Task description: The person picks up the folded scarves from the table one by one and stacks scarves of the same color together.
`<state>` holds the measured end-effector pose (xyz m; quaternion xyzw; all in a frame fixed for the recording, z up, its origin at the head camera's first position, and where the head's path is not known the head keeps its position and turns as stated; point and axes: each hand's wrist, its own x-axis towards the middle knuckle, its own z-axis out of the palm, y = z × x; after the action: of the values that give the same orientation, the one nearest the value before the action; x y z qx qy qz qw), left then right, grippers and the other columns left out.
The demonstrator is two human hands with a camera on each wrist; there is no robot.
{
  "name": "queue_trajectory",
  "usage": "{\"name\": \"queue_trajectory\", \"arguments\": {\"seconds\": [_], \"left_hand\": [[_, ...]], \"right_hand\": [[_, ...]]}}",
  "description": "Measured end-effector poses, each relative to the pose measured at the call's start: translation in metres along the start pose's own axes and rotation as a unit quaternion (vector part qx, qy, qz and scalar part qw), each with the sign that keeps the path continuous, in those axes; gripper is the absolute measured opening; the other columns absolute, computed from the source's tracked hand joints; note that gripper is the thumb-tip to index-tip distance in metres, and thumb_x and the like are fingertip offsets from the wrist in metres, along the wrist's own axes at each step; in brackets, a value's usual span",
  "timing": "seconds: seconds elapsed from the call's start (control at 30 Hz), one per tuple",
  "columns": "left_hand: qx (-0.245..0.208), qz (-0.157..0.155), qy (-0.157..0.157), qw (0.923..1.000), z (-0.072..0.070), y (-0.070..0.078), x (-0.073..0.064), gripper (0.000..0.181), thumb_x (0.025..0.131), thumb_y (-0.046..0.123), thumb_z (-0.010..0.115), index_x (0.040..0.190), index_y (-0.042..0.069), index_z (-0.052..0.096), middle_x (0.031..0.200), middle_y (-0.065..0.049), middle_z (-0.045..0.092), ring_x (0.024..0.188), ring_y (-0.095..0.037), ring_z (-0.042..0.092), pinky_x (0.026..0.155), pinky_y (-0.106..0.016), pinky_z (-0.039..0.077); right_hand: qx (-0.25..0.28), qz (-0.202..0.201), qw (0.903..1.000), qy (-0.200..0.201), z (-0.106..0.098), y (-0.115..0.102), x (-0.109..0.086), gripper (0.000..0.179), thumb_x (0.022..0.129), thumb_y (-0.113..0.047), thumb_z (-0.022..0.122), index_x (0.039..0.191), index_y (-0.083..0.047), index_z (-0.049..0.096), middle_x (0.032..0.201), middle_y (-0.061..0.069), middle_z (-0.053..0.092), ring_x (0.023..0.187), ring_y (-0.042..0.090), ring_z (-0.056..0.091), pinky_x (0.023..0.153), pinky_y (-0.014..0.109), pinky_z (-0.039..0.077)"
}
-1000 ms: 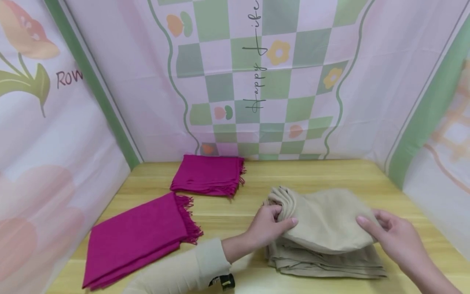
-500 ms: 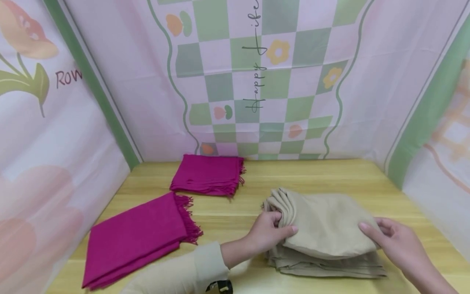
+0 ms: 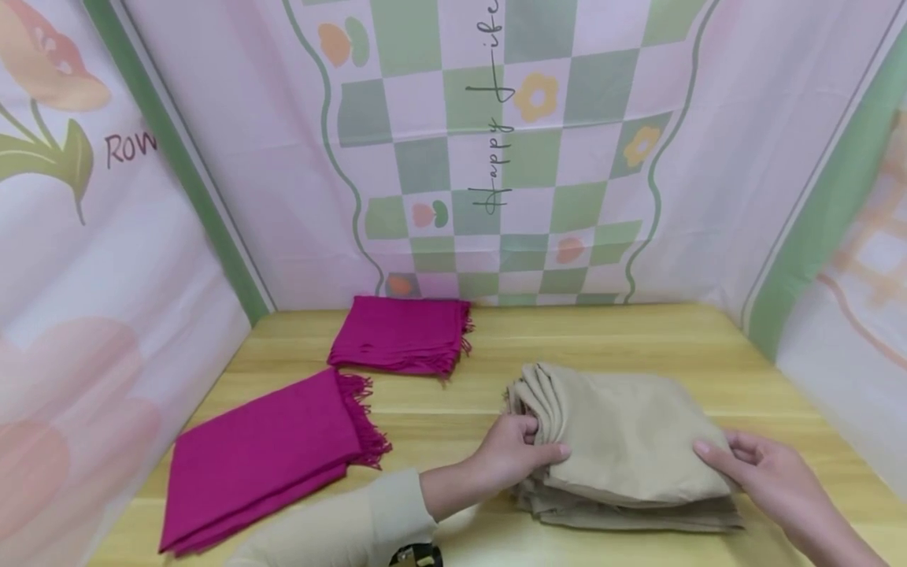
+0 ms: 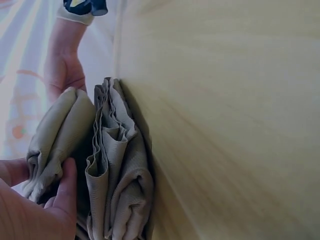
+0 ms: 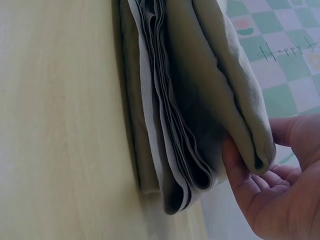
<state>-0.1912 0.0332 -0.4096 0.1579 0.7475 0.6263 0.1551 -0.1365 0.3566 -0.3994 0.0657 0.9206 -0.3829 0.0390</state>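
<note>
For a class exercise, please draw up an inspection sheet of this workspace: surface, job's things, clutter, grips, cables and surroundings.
Surface: table with a pale wood-grain top.
Job's things: beige upper fold above beige lower layers; the left wrist view shows a gap between them. Whether they are one piece cannot be told.
Clutter: near magenta cloth and far magenta cloth, both folded, fringed and untouched.
Grips: left grip pinches the upper fold's left side; right grip pinches its right side.
Cables: nothing seen.
Surroundings: printed fabric hangings behind and on both sides.
</note>
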Motion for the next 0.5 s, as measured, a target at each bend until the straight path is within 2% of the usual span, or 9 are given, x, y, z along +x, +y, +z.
{"name": "queue_trajectory", "arguments": {"seconds": [0.13,0.23,0.37,0.5], "left_hand": [[-0.007,-0.02,0.008,0.9997,0.0001,-0.0001,-0.0011,0.023,0.081,0.01,0.078,0.069,0.007,0.059,0.059,0.005,0.055,0.051,-0.006,0.041,0.047,-0.019,0.035],[-0.009,-0.035,0.011,0.9993,-0.0001,-0.0004,-0.0023,0.02,0.081,0.01,0.078,0.071,0.006,0.061,0.058,0.004,0.055,0.049,-0.007,0.042,0.046,-0.019,0.036],[-0.003,-0.052,0.016,0.9985,-0.0005,-0.0014,-0.0038,0.022,0.08,0.011,0.079,0.069,0.006,0.061,0.056,0.004,0.051,0.047,-0.007,0.041,0.044,-0.019,0.035],[0.0,-0.061,0.012,0.9981,-0.0012,-0.0032,-0.0053,0.017,0.08,0.011,0.079,0.073,0.003,0.066,0.06,0.004,0.058,0.048,-0.008,0.047,0.047,-0.019,0.042]], "right_hand": [[0.0,0.0,1.0,-0.007,-0.001,0.003,0.0005,0.057,0.099,-0.043,0.054,0.125,0.008,0.056,0.116,0.02,0.064,0.086,0.0,0.055,0.075,0.039,0.049],[-0.001,0.005,0.9998,-0.017,-0.0015,0.0047,0.001,0.055,0.099,-0.043,0.054,0.122,0.008,0.059,0.114,0.015,0.064,0.087,0.001,0.054,0.072,0.031,0.048],[0.008,0.021,0.9991,-0.036,-0.0026,0.0063,0.0015,0.057,0.099,-0.043,0.054,0.123,0.009,0.058,0.11,0.009,0.066,0.088,0.0,0.054,0.072,0.026,0.047],[0.014,0.028,0.9984,-0.047,-0.0034,0.0082,0.0006,0.055,0.099,-0.043,0.053,0.121,0.007,0.06,0.102,0.002,0.067,0.085,0.002,0.055,0.07,0.025,0.047]]}}
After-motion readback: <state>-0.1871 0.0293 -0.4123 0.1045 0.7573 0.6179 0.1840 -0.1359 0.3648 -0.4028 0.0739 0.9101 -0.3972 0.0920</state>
